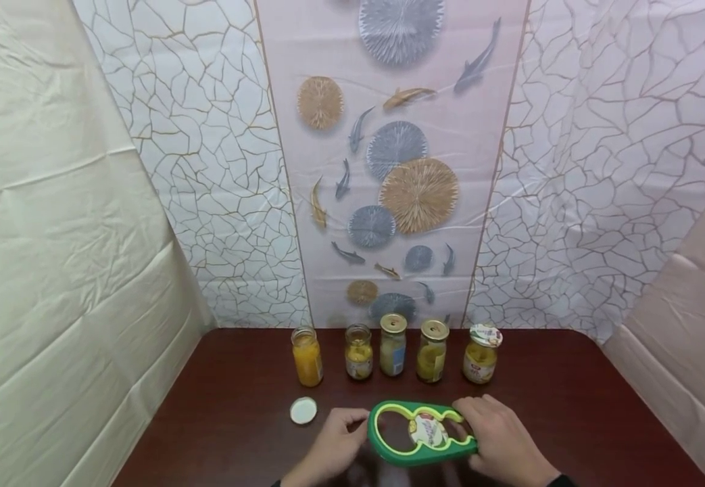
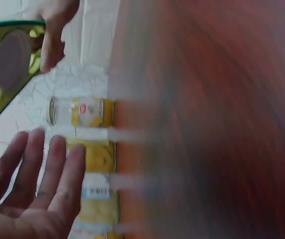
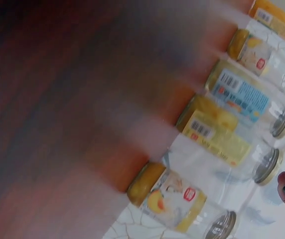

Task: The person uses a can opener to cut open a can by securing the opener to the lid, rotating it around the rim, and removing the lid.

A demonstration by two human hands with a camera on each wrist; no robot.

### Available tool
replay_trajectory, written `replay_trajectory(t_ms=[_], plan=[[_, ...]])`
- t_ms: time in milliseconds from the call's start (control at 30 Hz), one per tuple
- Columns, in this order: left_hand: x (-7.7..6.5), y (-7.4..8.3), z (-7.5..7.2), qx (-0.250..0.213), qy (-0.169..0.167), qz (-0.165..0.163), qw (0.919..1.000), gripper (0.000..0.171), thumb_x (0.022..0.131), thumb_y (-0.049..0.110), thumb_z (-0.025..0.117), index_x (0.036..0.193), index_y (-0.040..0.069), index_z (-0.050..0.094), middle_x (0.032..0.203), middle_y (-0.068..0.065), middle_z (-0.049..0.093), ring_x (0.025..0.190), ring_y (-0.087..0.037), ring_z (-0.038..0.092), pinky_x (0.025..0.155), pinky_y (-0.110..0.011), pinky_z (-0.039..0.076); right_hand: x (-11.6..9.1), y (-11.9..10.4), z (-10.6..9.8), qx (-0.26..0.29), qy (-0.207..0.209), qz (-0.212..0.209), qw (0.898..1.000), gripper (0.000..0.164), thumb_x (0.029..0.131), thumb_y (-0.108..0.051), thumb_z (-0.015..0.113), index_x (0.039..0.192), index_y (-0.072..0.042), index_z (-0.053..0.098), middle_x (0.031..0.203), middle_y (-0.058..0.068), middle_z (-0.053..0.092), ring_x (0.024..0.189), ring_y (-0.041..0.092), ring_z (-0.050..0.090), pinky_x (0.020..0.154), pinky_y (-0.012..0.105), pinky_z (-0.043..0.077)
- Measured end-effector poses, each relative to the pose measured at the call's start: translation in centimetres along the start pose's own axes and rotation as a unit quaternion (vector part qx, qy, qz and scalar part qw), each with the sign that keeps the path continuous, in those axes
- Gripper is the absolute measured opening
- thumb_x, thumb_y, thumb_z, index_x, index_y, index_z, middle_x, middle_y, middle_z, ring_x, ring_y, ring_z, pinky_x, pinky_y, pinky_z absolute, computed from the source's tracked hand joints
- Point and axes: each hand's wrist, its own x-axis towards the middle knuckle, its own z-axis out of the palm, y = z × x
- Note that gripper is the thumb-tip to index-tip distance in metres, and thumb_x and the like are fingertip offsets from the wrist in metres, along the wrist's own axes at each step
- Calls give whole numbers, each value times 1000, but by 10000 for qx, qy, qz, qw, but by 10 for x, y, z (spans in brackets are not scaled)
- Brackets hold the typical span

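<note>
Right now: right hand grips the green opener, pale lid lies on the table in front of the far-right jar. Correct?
Wrong jar: the head view shows the pale lid on the table in front of the far-left jar. The right hand does grip the green opener.

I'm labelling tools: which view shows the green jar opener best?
The head view: the green jar opener is uncropped there, one end covered by the right hand. The left wrist view crops it; the right wrist view shows just a green bit.
</note>
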Motion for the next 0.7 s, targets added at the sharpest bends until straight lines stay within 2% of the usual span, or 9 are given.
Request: replay_trajectory(t_ms=[67,100,133,200,300,400,433,533,700], plan=[[0,1,8,-513,-463,-184,9974,31,104,29,62,106,3,78,95,-10,79,84,-9,71,74,-23,57,-1,-4,2,79,-34,23,10000,44,62,-2,75,95,-27,59,83,-22,49,69,-1,37,60,23,34],[1,2,13,-976,-791,-302,9916,34,105,30,60,113,1,75,99,-12,78,86,-9,71,74,-23,58,-1,-7,3,92,-36,28,9999,47,59,-4,77,97,-26,60,84,-22,51,70,-1,39,61,23,36],[1,2,16,-1456,-1110,-562,9815,38,105,33,59,119,0,72,104,-13,78,89,-11,72,76,-24,59,0,-10,4,88,-55,22,9999,50,55,-4,78,98,-25,61,85,-22,53,71,-2,41,61,23,37],[3,4,23,-2334,-1790,-975,9508,49,108,37,51,136,-2,61,118,-11,74,100,-13,72,79,-25,60,1,-15,6,119,-51,-54,9999,59,48,-6,79,102,-23,64,89,-20,57,73,-2,44,63,23,41],[5,11,30,-3333,-2515,-1449,8970,60,110,41,42,150,-4,44,133,-10,66,113,-16,67,85,-28,59,4,-22,10,309,-74,-152,9994,60,47,-5,79,103,-22,64,90,-19,57,74,-2,46,63,23,41],[5,19,35,-3680,-2877,-1405,8730,68,110,45,35,154,-6,33,135,-7,63,118,-16,64,91,-28,57,6,-26,10,473,-124,-96,9988,58,50,-5,80,103,-22,64,91,-19,57,74,-2,46,64,22,40],[4,21,35,-3748,-2931,-1350,8691,70,110,47,33,155,-8,31,135,-6,63,118,-15,64,92,-28,57,6,-28,10,496,-124,-79,9987,57,50,-5,80,103,-21,64,91,-19,57,74,-2,45,64,23,39],[2,27,37,-3703,-3050,-1223,8688,77,109,51,29,156,-9,25,130,-1,64,114,-11,65,93,-24,55,6,-29,9,426,-104,-42,9990,60,47,-4,79,103,-22,64,91,-20,57,75,-3,46,65,23,41],[-1,33,39,-3435,-3067,-1345,8774,86,106,58,23,155,-12,23,114,9,69,101,-3,66,87,-18,53,7,-32,8,292,9,-213,9993,65,41,-5,78,103,-20,65,91,-18,61,77,-1,51,64,27,46]])
